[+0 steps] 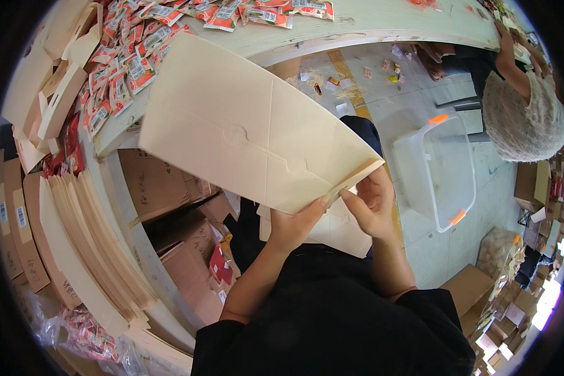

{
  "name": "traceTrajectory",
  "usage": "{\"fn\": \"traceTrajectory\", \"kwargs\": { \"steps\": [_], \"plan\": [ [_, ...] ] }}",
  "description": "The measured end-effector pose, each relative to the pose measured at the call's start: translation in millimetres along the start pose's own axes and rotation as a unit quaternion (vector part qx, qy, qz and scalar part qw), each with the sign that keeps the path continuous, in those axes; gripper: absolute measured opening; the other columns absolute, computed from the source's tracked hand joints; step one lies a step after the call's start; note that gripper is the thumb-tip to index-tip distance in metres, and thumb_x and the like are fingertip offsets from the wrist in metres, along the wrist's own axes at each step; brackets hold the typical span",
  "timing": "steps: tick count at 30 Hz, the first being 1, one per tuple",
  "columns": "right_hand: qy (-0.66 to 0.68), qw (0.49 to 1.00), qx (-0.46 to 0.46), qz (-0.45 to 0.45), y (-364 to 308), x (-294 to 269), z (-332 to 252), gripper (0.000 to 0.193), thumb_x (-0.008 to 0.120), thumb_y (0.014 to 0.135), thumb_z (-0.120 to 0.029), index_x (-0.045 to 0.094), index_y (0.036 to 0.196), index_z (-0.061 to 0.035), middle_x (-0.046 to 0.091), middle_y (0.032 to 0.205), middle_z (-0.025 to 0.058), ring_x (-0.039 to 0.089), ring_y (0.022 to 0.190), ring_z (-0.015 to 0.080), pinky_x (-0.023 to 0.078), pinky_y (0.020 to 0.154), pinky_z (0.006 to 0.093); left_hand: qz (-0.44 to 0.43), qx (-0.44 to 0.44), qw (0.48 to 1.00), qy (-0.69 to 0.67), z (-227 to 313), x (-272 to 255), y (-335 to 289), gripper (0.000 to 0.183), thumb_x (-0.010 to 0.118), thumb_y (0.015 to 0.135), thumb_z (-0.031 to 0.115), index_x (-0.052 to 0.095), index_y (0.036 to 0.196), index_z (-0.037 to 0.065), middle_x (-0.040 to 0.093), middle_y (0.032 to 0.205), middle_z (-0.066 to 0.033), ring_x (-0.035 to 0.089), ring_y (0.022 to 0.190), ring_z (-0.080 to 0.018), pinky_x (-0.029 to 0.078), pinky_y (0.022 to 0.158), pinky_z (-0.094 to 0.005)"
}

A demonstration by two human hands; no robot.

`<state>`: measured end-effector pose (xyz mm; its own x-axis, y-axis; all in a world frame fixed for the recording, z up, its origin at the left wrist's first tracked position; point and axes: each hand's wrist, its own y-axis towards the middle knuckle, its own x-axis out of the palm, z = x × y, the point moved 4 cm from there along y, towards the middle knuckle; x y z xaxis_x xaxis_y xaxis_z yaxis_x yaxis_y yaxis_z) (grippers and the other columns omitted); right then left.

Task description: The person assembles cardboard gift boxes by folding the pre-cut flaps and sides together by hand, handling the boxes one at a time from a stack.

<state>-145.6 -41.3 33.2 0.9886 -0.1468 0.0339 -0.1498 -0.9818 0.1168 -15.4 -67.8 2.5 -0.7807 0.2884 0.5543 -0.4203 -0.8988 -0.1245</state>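
Observation:
A flat cream cardboard box blank (244,131) is held up in front of me, tilted, with its printed cut lines and tab slots facing me. My left hand (294,225) grips its lower edge from below, thumb on the near corner. My right hand (373,203) pinches the flap at the blank's lower right corner. A second cream sheet (338,235) shows behind my hands.
Several red snack packets (131,56) cover the pale table (357,28). A stack of flat cream blanks (88,244) stands at my left beside brown cartons (163,188). A clear plastic bin (442,169) sits on the floor. Another person (520,106) works at the right.

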Motion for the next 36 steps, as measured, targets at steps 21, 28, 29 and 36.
{"fn": "traceTrajectory", "kwargs": {
  "steps": [21, 28, 29, 36],
  "plan": [
    [-0.187, 0.963, 0.047, 0.189, -1, -56, 10, 0.025, 0.037, 0.092, -0.017, 0.053, 0.093, 0.0025, 0.048, 0.076, -0.0033, 0.039, 0.07, 0.0041, 0.033, 0.063, 0.0183, -0.099, -0.051, 0.929, -0.352, 31, -73, -19, 0.062, 0.03, 0.089, 0.047, 0.029, 0.128, -0.001, 0.043, 0.123, -0.0127, 0.046, 0.108, -0.0209, 0.037, 0.09, -0.0325],
    [-0.028, 0.978, 0.104, 0.179, -8, -70, 21, 0.034, 0.036, 0.092, -0.027, 0.055, 0.085, 0.0009, 0.049, 0.073, -0.0024, 0.041, 0.066, 0.0046, 0.034, 0.062, 0.0185, -0.008, -0.162, 0.982, -0.094, 24, -62, -11, 0.046, 0.037, 0.09, 0.035, 0.037, 0.12, -0.001, 0.051, 0.111, -0.0073, 0.05, 0.099, -0.0136, 0.04, 0.084, -0.0277],
    [-0.022, 0.973, 0.118, 0.197, -7, -70, 18, 0.035, 0.036, 0.092, -0.028, 0.054, 0.082, -0.0004, 0.049, 0.071, -0.0029, 0.04, 0.065, 0.004, 0.033, 0.06, 0.0186, 0.019, -0.166, 0.984, -0.062, 23, -61, -9, 0.045, 0.038, 0.09, 0.034, 0.038, 0.119, -0.001, 0.051, 0.11, -0.0072, 0.05, 0.098, -0.0135, 0.039, 0.084, -0.0274],
    [0.345, 0.937, 0.035, 0.043, 6, -120, 36, 0.033, 0.037, 0.09, -0.036, 0.05, 0.078, -0.0091, 0.049, 0.069, 0.0004, 0.043, 0.059, 0.009, 0.032, 0.056, 0.0198, 0.16, -0.05, 0.969, -0.183, 51, -52, 3, 0.039, 0.038, 0.09, 0.031, 0.045, 0.108, -0.002, 0.056, 0.096, -0.0095, 0.055, 0.081, -0.0144, 0.045, 0.068, -0.0246]
  ]
}}
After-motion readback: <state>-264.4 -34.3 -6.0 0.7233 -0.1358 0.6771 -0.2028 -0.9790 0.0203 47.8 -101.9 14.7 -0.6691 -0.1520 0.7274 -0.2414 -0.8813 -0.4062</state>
